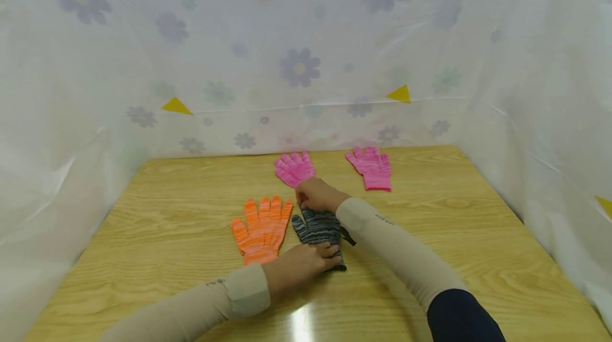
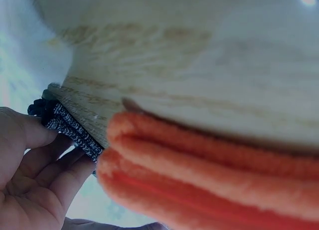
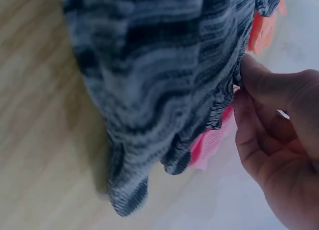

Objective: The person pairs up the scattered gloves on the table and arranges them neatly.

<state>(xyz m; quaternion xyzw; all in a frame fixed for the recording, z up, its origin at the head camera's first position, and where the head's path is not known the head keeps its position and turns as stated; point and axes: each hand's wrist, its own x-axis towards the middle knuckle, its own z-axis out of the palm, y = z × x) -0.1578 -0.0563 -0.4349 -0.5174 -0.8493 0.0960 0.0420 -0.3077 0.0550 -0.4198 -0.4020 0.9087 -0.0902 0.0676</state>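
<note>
In the head view, one dark striped glove (image 1: pixel 315 229) lies on the wooden table (image 1: pixel 181 236), near the middle. The left hand (image 1: pixel 300 266) reaches across its cuff and the right hand (image 1: pixel 317 195) pinches its far end, so parts of the glove are covered. A small dark strip (image 1: pixel 348 236) shows from under the right forearm; what it belongs to I cannot tell. One orange glove (image 1: pixel 262 230) lies just beside, on the left. Beyond are two pink gloves: the nearer pink glove (image 1: pixel 295 168), its cuff behind the right hand, and the right-hand pink glove (image 1: pixel 370 168), well apart. Three yellow triangles (image 1: pixel 177 105) mark the flowered sheet (image 1: pixel 268 23).

In the left wrist view, the left thumb and fingers grip the dark cuff. The orange glove fills the foreground, lower right.

In the right wrist view, the right thumb and forefinger pinch the dark glove's edge. Behind it show one bit of orange and one of pink.
</note>
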